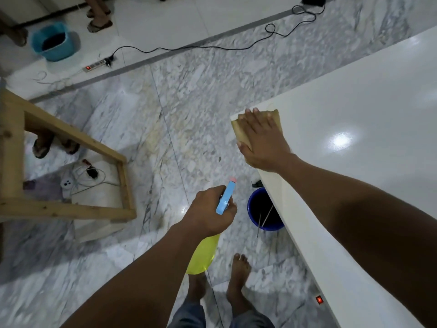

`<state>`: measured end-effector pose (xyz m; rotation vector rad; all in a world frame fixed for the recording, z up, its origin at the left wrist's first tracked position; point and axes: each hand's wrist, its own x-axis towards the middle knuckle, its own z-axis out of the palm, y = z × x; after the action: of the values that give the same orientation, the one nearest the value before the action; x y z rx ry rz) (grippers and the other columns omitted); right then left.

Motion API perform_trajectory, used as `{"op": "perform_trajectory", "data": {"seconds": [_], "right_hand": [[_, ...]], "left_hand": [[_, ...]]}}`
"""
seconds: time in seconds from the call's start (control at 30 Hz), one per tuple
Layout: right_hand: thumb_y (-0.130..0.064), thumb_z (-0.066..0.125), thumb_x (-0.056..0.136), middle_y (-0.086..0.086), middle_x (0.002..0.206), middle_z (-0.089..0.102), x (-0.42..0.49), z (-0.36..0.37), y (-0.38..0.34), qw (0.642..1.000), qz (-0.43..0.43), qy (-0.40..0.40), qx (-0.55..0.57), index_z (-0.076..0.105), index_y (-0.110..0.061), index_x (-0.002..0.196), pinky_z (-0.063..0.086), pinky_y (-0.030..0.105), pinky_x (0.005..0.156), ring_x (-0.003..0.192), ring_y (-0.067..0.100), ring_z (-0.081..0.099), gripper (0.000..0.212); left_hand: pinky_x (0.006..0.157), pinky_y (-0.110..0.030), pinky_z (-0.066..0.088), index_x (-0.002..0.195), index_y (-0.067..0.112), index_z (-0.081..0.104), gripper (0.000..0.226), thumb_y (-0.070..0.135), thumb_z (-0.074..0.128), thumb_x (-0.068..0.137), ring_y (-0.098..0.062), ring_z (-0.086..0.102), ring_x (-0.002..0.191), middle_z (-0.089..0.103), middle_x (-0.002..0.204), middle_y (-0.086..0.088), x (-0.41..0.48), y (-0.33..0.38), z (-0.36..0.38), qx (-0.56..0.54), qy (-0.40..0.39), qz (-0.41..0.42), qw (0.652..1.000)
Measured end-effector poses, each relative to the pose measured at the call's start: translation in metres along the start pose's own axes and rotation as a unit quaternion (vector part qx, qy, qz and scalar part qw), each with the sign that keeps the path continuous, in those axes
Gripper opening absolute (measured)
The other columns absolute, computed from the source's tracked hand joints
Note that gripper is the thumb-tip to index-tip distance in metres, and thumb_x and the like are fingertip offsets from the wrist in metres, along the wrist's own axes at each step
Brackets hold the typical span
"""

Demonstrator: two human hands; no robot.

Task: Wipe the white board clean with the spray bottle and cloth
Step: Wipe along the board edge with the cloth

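The white board (354, 129) lies flat on the right, glossy, with its near-left corner in view. A tan cloth (275, 116) sits on that corner, and my right hand (262, 140) presses flat on it with straight fingers. My left hand (211, 210) grips the spray bottle at its neck, off the board's left edge and above the floor. The bottle has a light blue trigger head (225, 197) with a pink nozzle pointing away from me and a yellow body (203, 255) hanging below my wrist.
A dark blue bucket (254, 209) stands on the marble floor under the board's edge. A wooden frame (94, 147) with cables and chargers is at the left. A power strip (94, 65), a black cable and a light blue bin (53, 41) lie farther off. Other people's sandalled feet (99, 23) show at top left.
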<state>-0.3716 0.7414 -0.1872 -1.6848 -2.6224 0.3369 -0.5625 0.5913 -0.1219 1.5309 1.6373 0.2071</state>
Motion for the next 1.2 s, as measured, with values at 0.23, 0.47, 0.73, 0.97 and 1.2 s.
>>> {"op": "perform_trajectory", "data": {"seconds": [0.23,0.47,0.73,0.97,1.2], "right_hand": [[-0.043,0.025,0.09,0.012,0.165,0.018,-0.053,0.004,-0.002,1.0,-0.014,-0.007,-0.016,0.023,-0.011,0.155,0.012,0.052,0.123,0.153,0.029,0.011,0.073],[-0.04,0.029,0.091,0.011,0.165,0.015,-0.146,0.017,-0.007,1.0,-0.003,0.005,-0.018,0.021,-0.012,0.156,0.01,0.049,0.124,0.153,0.027,0.008,0.071],[-0.039,0.033,0.09,0.011,0.164,0.019,-0.263,0.035,-0.019,0.999,0.021,0.013,-0.033,0.023,-0.012,0.155,0.013,0.05,0.123,0.153,0.028,0.011,0.071],[-0.04,0.032,0.09,0.011,0.165,0.017,-0.359,0.052,-0.028,0.998,0.047,0.007,-0.038,0.021,-0.013,0.156,0.014,0.049,0.123,0.153,0.027,0.01,0.072],[-0.04,0.033,0.091,0.01,0.165,0.015,-0.465,0.06,-0.033,0.997,0.07,0.005,-0.03,0.02,-0.013,0.156,0.015,0.05,0.123,0.153,0.026,0.009,0.072]], "left_hand": [[0.06,-0.029,0.045,0.09,0.007,0.064,0.018,0.024,0.066,0.092,-0.017,0.055,0.061,0.068,0.077,-0.009,-0.017,0.02,0.023,0.028,-0.007,0.022,0.999],[0.058,-0.026,0.043,0.088,0.007,0.064,0.018,0.025,0.068,0.092,-0.014,0.051,0.058,0.062,0.07,-0.002,-0.059,0.022,0.042,0.042,-0.013,0.035,0.998],[0.06,-0.034,0.044,0.09,0.008,0.064,0.017,0.024,0.066,0.092,-0.017,0.05,0.057,0.058,0.068,0.0,-0.144,0.018,0.084,0.055,-0.022,0.057,0.997],[0.068,-0.046,0.056,0.088,0.007,0.062,0.016,0.023,0.063,0.091,-0.028,0.066,0.064,0.068,0.075,-0.013,-0.228,0.015,0.14,0.018,-0.042,0.064,0.997],[0.07,-0.053,0.059,0.086,0.011,0.062,0.019,0.03,0.063,0.088,-0.031,0.07,0.069,0.069,0.077,-0.011,-0.285,0.023,0.193,0.021,-0.069,0.076,0.995]]}}
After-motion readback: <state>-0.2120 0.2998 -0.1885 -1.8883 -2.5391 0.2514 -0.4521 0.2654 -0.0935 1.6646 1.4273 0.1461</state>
